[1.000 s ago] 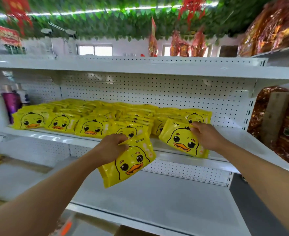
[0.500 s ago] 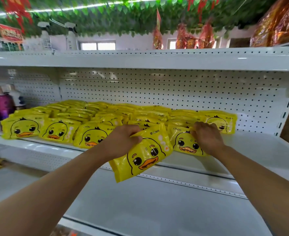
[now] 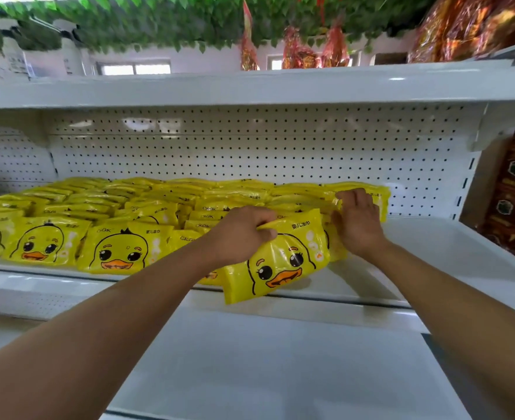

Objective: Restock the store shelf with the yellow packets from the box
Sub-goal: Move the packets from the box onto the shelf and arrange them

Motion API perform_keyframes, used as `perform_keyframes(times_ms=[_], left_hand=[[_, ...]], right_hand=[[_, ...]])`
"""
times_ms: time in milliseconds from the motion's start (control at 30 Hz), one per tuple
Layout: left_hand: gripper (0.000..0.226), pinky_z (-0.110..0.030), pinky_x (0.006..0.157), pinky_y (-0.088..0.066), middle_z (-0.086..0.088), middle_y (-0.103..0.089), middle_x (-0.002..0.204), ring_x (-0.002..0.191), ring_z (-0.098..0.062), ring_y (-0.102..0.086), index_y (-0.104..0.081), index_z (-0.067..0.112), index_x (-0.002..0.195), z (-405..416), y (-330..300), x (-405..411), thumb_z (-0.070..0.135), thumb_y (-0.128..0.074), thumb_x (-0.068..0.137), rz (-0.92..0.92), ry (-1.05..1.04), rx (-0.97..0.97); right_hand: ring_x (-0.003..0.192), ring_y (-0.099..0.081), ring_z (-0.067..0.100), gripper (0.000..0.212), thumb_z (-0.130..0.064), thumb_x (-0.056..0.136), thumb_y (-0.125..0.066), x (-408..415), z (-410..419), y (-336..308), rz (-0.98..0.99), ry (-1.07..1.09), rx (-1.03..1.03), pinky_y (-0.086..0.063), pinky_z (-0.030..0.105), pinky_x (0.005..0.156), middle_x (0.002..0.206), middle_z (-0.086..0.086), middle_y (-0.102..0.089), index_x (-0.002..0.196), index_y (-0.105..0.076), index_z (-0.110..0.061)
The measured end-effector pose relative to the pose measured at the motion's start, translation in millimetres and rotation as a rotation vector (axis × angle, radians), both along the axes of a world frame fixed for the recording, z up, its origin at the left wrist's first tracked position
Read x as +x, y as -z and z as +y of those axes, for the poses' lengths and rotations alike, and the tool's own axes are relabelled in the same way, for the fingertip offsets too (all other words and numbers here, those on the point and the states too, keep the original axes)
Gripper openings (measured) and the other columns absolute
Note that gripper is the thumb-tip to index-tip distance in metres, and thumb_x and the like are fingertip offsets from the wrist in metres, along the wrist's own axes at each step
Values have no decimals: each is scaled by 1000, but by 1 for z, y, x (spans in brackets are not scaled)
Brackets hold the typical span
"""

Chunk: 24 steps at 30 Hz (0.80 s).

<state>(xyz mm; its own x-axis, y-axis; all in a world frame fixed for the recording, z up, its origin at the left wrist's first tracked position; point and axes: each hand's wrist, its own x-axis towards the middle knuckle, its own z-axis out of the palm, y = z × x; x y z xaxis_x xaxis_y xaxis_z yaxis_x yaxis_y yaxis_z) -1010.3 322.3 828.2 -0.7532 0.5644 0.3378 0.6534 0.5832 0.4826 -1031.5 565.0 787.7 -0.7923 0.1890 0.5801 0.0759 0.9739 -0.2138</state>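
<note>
Left hand (image 3: pixel 241 234) grips packet (image 3: pixel 280 262) overhanging shelf (image 3: pixel 432 253) lip.

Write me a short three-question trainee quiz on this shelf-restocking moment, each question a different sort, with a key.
1. True or false: the left hand grips a yellow duck packet by its top edge.
2. What is the right hand touching? A) the pegboard back panel B) the yellow packets at the right end of the row C) the shelf above
3. Fill in: the held packet hangs over the front edge of the ______.

Key: 1 true; 2 B; 3 shelf.
</note>
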Motion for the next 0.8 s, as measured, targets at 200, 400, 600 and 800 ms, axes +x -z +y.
perform_keyframes(times_ms=[200, 400, 600, 800], left_hand=[[11, -25, 67, -33, -2, -56, 87, 83, -18, -46, -60, 8, 96, 60, -1, -23, 15, -53, 94, 10, 67, -82], [25, -31, 88, -40, -5, -56, 123, 113, -26, -48, -58, 18, 118, 93, 16, -54, 18, -51, 95, 92, -70, -205], [18, -33, 84, -44, -2, -61, 112, 106, -23, -57, -62, 19, 105, 98, 34, -57, 17, -62, 87, 248, -175, -80], [42, -33, 82, -44, -4, -51, 119, 111, -23, -53, -55, 19, 118, 86, 27, -44, 10, -68, 80, 371, -260, -143]], right_hand=[[123, -32, 32, 42, -20, 93, -51, 36, 36, 5, -134, 41, 18, -31, 39, 97, 133, 14, -36, 132, -40, -8], [125, -31, 31, 43, -19, 93, -51, 59, 47, 15, -162, 83, 1, -34, 40, 100, 134, 15, -36, 132, -39, -7], [124, -30, 32, 43, -21, 93, -51, 74, 46, 18, -182, 49, -29, -33, 41, 102, 134, 14, -35, 132, -39, -7], [125, -30, 29, 50, -25, 93, -52, 91, 33, 13, -201, -13, 48, -34, 38, 102, 138, 11, -34, 137, -35, -9]])
